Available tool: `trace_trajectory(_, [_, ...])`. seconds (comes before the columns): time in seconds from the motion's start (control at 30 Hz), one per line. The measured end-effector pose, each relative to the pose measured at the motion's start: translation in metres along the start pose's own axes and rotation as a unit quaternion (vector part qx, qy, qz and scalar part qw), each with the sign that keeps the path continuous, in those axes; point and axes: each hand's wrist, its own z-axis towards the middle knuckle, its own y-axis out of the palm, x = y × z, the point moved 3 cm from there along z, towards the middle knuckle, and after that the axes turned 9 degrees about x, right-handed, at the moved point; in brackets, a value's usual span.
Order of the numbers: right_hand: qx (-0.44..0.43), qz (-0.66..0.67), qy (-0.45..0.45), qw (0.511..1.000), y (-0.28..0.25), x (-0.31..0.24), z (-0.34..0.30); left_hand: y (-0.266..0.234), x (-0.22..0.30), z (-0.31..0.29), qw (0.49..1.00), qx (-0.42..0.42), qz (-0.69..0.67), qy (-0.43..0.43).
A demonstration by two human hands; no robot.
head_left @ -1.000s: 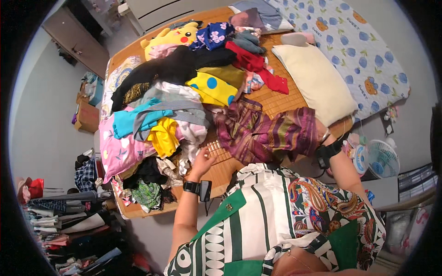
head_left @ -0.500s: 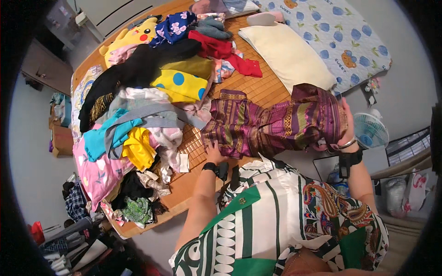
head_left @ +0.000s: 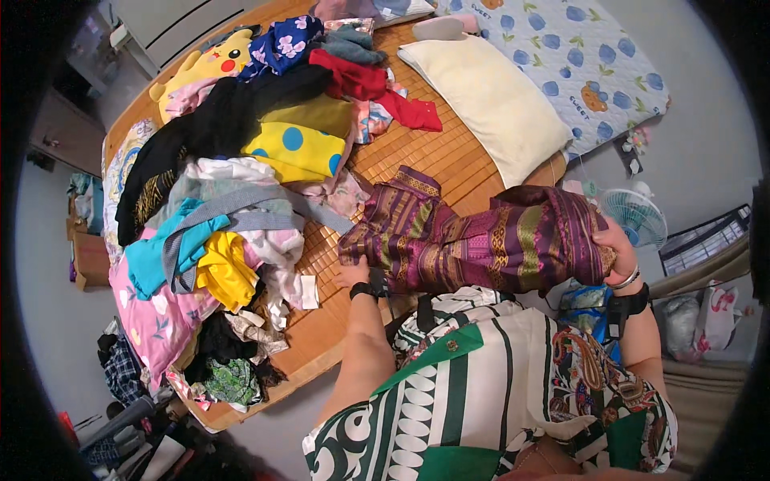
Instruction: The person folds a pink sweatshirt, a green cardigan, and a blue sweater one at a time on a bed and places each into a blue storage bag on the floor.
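While the purple patterned garment (head_left: 473, 240) lies lengthwise across frame centre, the right hand (head_left: 613, 248) pinches its right end; the left hand (head_left: 353, 275) presses flat on its left edge.

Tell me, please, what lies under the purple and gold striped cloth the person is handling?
Under the purple and gold striped cloth the woven bamboo mat shows around its edges. The mat beneath its middle is covered, so anything lying there cannot be seen.

**Both hands on a patterned purple cloth**

The left hand (head_left: 353, 275) presses down one end of a purple and gold striped woven cloth (head_left: 465, 240) on the slatted bamboo bed mat (head_left: 437, 156). The right hand (head_left: 613, 248) grips its other end, lifted. A heap of mixed coloured clothes (head_left: 233, 208) lies just left; a cream pillow (head_left: 489, 100) lies beyond.
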Motion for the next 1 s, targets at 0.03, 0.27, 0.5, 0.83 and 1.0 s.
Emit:
trace_trajectory(0.03, [0.006, -0.030, -0.010, 0.999, 0.000, 0.001, 0.001, 0.002, 0.008, 0.001, 0.999, -0.045, 0.020, 0.021])
trace_trajectory(0.27, [-0.174, -0.197, 0.084, 0.961, 0.046, 0.021, 0.022, 0.027, -0.090, 0.085, 0.966, -0.045, -0.199, 0.156])
trace_trajectory(0.5, [-0.261, -0.263, 0.096, 0.924, 0.057, 0.019, 0.043, -0.049, 0.039, -0.060, 0.854, -0.283, -0.035, 0.436])
trace_trajectory(0.83, [-0.478, -0.233, 0.040, 0.846, 0.158, 0.095, 0.072, -0.218, 0.145, -0.188, 0.709, -0.406, -0.435, 0.379])
trace_trajectory(1.0, [-0.555, -0.244, -0.059, 0.793, 0.190, 0.099, 0.071, -0.251, 0.158, -0.169, 0.797, -0.244, -0.233, 0.501])
